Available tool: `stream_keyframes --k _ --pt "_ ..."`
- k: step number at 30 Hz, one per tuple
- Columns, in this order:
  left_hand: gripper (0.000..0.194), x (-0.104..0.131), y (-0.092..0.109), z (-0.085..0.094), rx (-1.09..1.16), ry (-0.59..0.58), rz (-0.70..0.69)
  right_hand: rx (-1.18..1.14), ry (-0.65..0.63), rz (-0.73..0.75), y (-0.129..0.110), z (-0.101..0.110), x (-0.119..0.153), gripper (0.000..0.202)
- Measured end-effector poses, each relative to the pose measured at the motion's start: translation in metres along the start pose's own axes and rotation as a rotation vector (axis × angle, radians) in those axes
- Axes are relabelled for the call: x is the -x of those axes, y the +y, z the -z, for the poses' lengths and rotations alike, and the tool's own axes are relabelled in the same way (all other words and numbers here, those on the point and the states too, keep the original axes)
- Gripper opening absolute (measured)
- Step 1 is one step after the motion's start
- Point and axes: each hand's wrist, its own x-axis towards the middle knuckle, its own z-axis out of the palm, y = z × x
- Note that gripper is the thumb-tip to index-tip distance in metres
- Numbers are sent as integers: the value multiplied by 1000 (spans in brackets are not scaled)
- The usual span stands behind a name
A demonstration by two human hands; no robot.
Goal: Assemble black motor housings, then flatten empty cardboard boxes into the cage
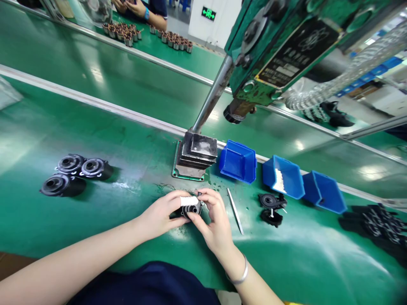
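A black round housing (191, 209) with a ringed top sits between my two hands, low over the green bench. My left hand (164, 213) wraps it from the left, a white bandage round one finger. From the right, the thumb and fingers of my right hand (213, 216) press on its rim; a small black piece (199, 194) shows at the fingertips. Part of the housing is hidden by my fingers. To the right of my right hand lie metal tweezers (235, 211). Farther right are a black cover (271, 201) and a smaller black part (272, 217).
A green press (254, 55) leans overhead, its block (200, 148) just beyond my hands. Blue bins (238, 161) stand along the rail, one holding white pieces (279, 181). Several black housings (60, 184) are at left, black parts (381, 224) at right. Another person's hands (135, 7) are across.
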Motion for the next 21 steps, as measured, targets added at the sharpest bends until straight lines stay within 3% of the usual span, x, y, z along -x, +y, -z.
stream_keyframes --k 8,11,13,14,15,18,19,21 --pt "48 0 0 -4 16 12 5 1 -15 -2 4 -3 0 38" --pt "47 -2 9 1 -8 39 -2 -8 -137 -10 -4 16 -13 50" --pt "50 -12 19 15 -35 69 -27 42 -200 10 -20 46 -34 57" --pt "52 -21 26 26 -55 95 -50 93 -170 44 -33 64 -49 57" --pt "53 -33 32 38 -75 131 -75 153 -55 115 -48 85 -66 50" --pt "50 -83 42 71 -55 245 -80 272 396 487 -109 144 -136 43" --pt "49 -101 41 78 -4 249 -50 286 463 635 -133 161 -162 46" --pt "49 -133 32 85 134 202 21 348 492 729 -179 187 -213 56"
